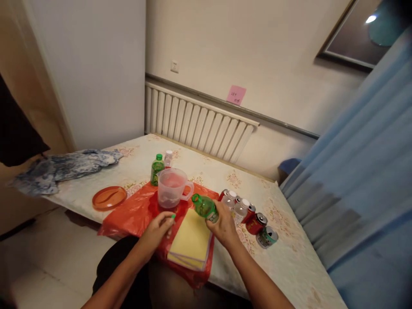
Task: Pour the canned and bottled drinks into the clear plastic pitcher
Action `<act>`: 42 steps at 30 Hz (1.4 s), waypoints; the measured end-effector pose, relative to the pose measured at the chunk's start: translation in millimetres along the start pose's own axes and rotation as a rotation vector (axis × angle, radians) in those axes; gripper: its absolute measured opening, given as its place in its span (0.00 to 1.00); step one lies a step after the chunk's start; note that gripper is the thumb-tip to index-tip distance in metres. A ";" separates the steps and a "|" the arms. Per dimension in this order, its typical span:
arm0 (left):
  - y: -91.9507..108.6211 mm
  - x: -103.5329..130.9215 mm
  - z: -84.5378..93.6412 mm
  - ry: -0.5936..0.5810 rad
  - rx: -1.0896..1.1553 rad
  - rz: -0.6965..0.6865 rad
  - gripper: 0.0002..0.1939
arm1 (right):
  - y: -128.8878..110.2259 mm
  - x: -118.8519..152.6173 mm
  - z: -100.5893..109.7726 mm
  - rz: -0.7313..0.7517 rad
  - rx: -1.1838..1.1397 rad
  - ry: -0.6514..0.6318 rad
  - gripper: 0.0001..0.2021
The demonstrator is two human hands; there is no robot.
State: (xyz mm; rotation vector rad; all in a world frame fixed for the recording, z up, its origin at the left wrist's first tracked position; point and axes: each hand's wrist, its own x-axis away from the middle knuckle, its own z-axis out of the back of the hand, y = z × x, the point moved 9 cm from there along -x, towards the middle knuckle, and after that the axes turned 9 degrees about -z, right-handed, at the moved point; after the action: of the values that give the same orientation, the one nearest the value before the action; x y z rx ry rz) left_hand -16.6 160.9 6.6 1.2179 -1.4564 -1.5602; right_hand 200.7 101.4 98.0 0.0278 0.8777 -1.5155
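One red plastic sheet [122, 219]: spread beneath and ahead of the left hand [161, 228].
Yellow stack [190, 238]: on the sheet, between both hands.
Jug [170, 192]: upright, ahead of the left hand.
Right hand [224, 225]: curled around an uncapped green bottle [205, 207], mouth toward the jug.
Left hand: narrow, pinching a small green cap [173, 216].

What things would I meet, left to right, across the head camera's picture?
Blue-patterned cloth, orange dish, capped green bottle, translucent jug, open green bottle in the right hand, teal can, blue curtain.
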 end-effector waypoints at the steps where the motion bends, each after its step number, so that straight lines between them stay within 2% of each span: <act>1: -26.0 2.9 8.2 0.007 0.133 0.080 0.21 | -0.9 -12.1 0.9 0.008 0.040 -0.003 0.27; 4: -93.1 16.9 30.7 0.048 0.385 0.297 0.19 | -1.2 -49.0 0.5 0.038 0.201 -0.004 0.28; 6: -116.5 23.6 39.1 0.065 0.527 0.349 0.17 | -0.8 -72.3 -1.6 0.061 0.320 0.001 0.29; 8: -126.5 27.0 38.3 0.027 0.633 0.375 0.16 | -1.2 -92.9 -5.4 0.082 0.438 -0.007 0.30; 13: -131.3 25.1 32.2 -0.009 0.793 0.379 0.13 | -8.1 -128.0 -17.3 0.128 0.682 -0.059 0.30; 21: -136.4 24.8 32.4 -0.031 0.856 0.345 0.14 | -29.8 -154.6 -34.5 0.249 0.884 -0.096 0.24; 32: -132.3 26.8 32.9 -0.023 0.853 0.348 0.15 | -79.2 -163.8 -40.7 0.473 0.963 -0.085 0.18; 42: -131.4 28.6 33.5 -0.017 0.849 0.352 0.16 | -108.3 -164.9 -47.5 0.610 1.025 -0.104 0.15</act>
State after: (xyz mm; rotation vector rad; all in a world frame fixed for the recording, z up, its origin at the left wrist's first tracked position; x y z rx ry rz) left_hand -41.7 166.3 -129.6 1.2704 -2.3055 -0.7078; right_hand 114.5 252.6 202.2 0.8731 -0.0817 -1.2131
